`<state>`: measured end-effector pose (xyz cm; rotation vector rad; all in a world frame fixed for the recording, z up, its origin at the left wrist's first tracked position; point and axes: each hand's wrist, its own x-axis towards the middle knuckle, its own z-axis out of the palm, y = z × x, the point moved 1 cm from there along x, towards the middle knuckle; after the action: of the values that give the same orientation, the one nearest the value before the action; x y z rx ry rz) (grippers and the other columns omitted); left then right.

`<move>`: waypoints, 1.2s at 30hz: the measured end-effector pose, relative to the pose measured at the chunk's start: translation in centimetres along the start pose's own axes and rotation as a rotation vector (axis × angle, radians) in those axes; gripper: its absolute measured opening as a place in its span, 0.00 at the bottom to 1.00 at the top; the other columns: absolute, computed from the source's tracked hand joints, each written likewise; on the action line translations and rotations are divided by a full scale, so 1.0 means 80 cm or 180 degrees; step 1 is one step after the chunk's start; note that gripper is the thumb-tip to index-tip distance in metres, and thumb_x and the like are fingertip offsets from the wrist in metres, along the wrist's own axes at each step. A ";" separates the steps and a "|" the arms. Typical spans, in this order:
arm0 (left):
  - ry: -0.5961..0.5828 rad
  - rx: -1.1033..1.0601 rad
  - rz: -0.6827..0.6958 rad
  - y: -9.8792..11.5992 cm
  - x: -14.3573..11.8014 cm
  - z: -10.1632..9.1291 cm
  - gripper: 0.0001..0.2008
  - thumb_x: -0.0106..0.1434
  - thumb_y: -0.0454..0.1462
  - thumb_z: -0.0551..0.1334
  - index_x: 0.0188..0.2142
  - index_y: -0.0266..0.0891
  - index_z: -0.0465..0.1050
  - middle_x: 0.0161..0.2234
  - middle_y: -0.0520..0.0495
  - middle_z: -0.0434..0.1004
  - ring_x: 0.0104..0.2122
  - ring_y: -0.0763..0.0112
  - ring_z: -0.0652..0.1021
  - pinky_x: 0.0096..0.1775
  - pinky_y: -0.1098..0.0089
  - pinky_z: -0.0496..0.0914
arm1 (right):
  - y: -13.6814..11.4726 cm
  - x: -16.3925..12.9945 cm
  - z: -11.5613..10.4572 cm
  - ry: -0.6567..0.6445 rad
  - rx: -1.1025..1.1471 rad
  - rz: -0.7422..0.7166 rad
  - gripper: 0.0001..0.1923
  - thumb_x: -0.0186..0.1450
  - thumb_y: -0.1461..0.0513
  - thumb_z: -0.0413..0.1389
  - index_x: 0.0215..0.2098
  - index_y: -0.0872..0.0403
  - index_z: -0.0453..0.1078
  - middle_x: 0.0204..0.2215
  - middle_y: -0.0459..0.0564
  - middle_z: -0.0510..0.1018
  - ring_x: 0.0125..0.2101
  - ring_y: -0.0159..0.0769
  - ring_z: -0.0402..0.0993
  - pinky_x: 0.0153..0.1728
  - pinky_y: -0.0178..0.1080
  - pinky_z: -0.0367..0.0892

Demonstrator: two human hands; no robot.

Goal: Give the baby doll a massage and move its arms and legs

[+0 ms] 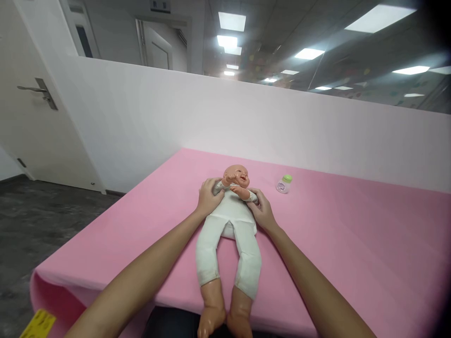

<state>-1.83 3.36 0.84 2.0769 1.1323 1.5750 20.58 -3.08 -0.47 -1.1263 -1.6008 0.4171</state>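
In the head view, taking the doll's middle as the clock's centre, the two hands grip the doll (231, 207) by its arms. The left hand (210, 197), at 10 o'clock, is closed around one sleeve near the shoulder; the right hand (263, 211), at 3 o'clock, is closed around the other arm, thumb toward the body. Some fingertips are hidden.

The doll lies on its back on the pink-covered tabletop (352, 234), dressed in a white suit. Its head (236, 174) points to 12 o'clock and its forearms are bent up before the chest and chin. Its legs stretch toward 6 o'clock, slightly parted, the bare feet (211, 321) reaching past the near edge.

At 2 o'clock, near the doll's head, a small clear bottle (282, 186) with a green cap stands upright. A low white wall (246, 117) runs behind the tabletop at 12 o'clock. A pale door (42, 131) with a metal handle is at 10 o'clock, dark floor (42, 220) at 9 o'clock, and a yellow label (38, 325) at 8 o'clock.
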 end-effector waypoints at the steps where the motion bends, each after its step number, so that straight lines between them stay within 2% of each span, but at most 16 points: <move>1: -0.0001 -0.0044 0.0027 0.000 0.000 0.000 0.19 0.60 0.31 0.64 0.50 0.44 0.74 0.49 0.46 0.78 0.52 0.57 0.76 0.54 0.56 0.71 | -0.001 0.000 0.000 0.0004 0.0003 -0.0007 0.18 0.67 0.56 0.57 0.55 0.50 0.70 0.51 0.54 0.77 0.47 0.47 0.73 0.44 0.45 0.70; 6: -0.0066 -0.0441 0.0008 -0.001 0.000 -0.001 0.21 0.60 0.29 0.62 0.53 0.44 0.73 0.52 0.47 0.79 0.52 0.61 0.78 0.55 0.59 0.72 | -0.004 0.000 -0.001 0.0058 0.0112 -0.0004 0.17 0.69 0.57 0.56 0.55 0.49 0.68 0.49 0.52 0.78 0.46 0.46 0.74 0.44 0.44 0.71; 10: 0.0070 -0.0638 -0.0316 -0.004 0.001 -0.002 0.21 0.64 0.34 0.64 0.56 0.45 0.69 0.52 0.46 0.79 0.53 0.61 0.78 0.55 0.59 0.72 | -0.002 0.000 -0.002 0.0144 0.0121 0.0031 0.18 0.69 0.57 0.54 0.57 0.48 0.66 0.47 0.51 0.78 0.43 0.45 0.74 0.42 0.44 0.71; 12: 0.0116 -0.0655 -0.0361 -0.007 0.001 -0.002 0.20 0.65 0.35 0.63 0.57 0.46 0.68 0.52 0.46 0.79 0.52 0.62 0.78 0.54 0.59 0.72 | 0.001 0.000 -0.002 0.0133 0.0102 -0.0007 0.16 0.68 0.59 0.54 0.55 0.48 0.67 0.47 0.51 0.78 0.44 0.45 0.74 0.43 0.45 0.71; 15: 0.0032 -0.0554 -0.0233 -0.012 0.003 -0.001 0.16 0.65 0.33 0.62 0.52 0.45 0.73 0.50 0.46 0.80 0.51 0.62 0.78 0.53 0.59 0.73 | 0.003 0.000 -0.001 0.0037 0.0088 -0.0183 0.15 0.65 0.63 0.53 0.50 0.49 0.71 0.49 0.52 0.78 0.50 0.47 0.74 0.48 0.47 0.71; 18: -0.0041 -0.0465 -0.0132 -0.018 0.005 0.002 0.13 0.64 0.31 0.61 0.47 0.43 0.78 0.48 0.46 0.80 0.49 0.62 0.79 0.51 0.60 0.73 | 0.003 0.000 0.000 0.0002 0.0082 -0.0228 0.18 0.62 0.65 0.52 0.49 0.49 0.72 0.50 0.53 0.78 0.53 0.48 0.73 0.50 0.48 0.71; 24: -0.0032 -0.0347 -0.0056 -0.018 0.005 0.006 0.17 0.61 0.29 0.62 0.49 0.43 0.79 0.49 0.46 0.81 0.51 0.62 0.78 0.54 0.60 0.72 | 0.003 -0.001 -0.003 0.0046 -0.0037 -0.0220 0.18 0.62 0.65 0.53 0.49 0.49 0.72 0.49 0.53 0.79 0.52 0.48 0.74 0.50 0.48 0.71; 29: -0.0042 -0.0315 -0.0079 -0.012 0.005 0.009 0.19 0.60 0.28 0.63 0.50 0.42 0.78 0.49 0.46 0.80 0.51 0.61 0.78 0.55 0.60 0.72 | -0.002 -0.002 -0.007 0.0034 -0.0119 -0.0215 0.17 0.61 0.63 0.56 0.49 0.50 0.71 0.47 0.52 0.79 0.48 0.47 0.74 0.45 0.45 0.70; 32: -0.0026 -0.0361 0.0011 -0.010 0.005 0.011 0.17 0.62 0.31 0.63 0.50 0.42 0.78 0.49 0.47 0.80 0.51 0.62 0.78 0.55 0.61 0.72 | -0.004 -0.003 -0.010 0.0011 -0.0117 -0.0321 0.18 0.61 0.63 0.57 0.50 0.51 0.71 0.47 0.52 0.79 0.47 0.46 0.74 0.45 0.44 0.69; 36: -0.0004 -0.0408 -0.0095 -0.007 0.004 0.011 0.15 0.62 0.34 0.66 0.49 0.42 0.78 0.48 0.46 0.80 0.49 0.62 0.78 0.52 0.62 0.72 | -0.005 -0.004 -0.012 -0.0003 -0.0160 -0.0404 0.18 0.61 0.63 0.58 0.50 0.51 0.70 0.47 0.51 0.78 0.46 0.45 0.74 0.44 0.42 0.69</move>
<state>-1.23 4.11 0.36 1.9696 1.0286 1.5884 21.23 -3.76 -0.04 -1.0553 -1.6813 0.2955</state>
